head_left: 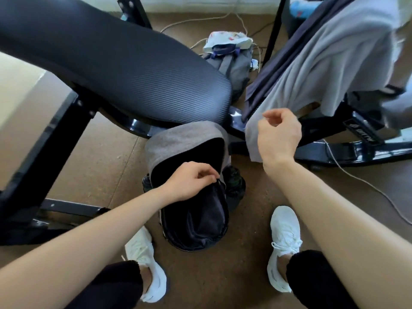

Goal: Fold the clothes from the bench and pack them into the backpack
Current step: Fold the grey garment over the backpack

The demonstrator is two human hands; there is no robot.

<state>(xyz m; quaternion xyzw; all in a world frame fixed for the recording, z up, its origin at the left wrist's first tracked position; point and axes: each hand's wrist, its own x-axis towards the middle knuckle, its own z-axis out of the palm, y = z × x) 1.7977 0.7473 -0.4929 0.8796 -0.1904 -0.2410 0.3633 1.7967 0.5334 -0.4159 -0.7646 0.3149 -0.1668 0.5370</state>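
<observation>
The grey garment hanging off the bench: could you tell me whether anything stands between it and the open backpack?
Nothing visible does. The grey garment hangs just beside the backpack, whose mouth gapes open; the left hand pinches its zipper at the rim.

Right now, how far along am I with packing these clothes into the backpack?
Done: the backpack stands open on the floor; nothing folded shows inside. In hand: your left hand pinches its zipper edge; your right hand is curled by the grey garment, grip unclear. Left: that garment and the dark garment beside it hang unfolded on the bench.
</observation>
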